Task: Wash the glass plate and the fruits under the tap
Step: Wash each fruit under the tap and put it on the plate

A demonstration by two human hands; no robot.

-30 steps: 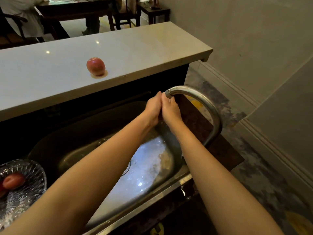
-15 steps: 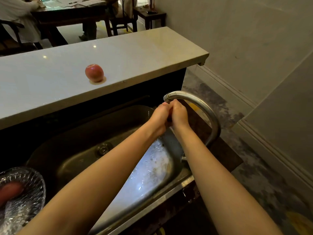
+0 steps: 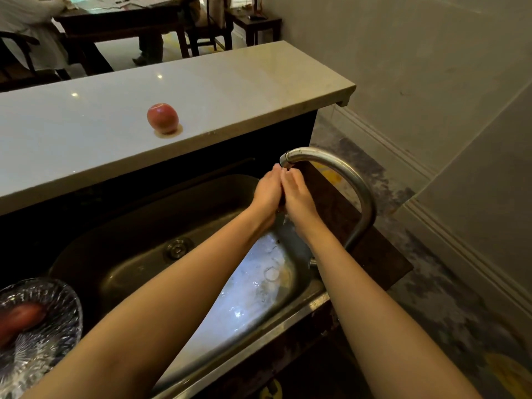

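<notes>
My left hand (image 3: 266, 194) and my right hand (image 3: 298, 197) are pressed together right under the spout of the curved metal tap (image 3: 339, 168), over the right end of the steel sink (image 3: 138, 254). A dark sliver shows between the palms; what it is stays hidden. Water wets the sink floor below them. One red apple (image 3: 162, 118) stands on the white counter (image 3: 86, 131) in a small wet ring. The glass plate (image 3: 57, 321) sits at the lower left with a reddish fruit (image 3: 20, 318) in it.
The raised white counter runs behind the sink, and its right end juts out near the grey wall (image 3: 431, 67). The sink drain (image 3: 177, 249) lies left of my arms. A dark table (image 3: 115, 21), chairs and a seated person are beyond the counter.
My joined hands have stayed under the spout, shifting slightly against each other. The view has tilted down a little. The apple and the plate have not moved.
</notes>
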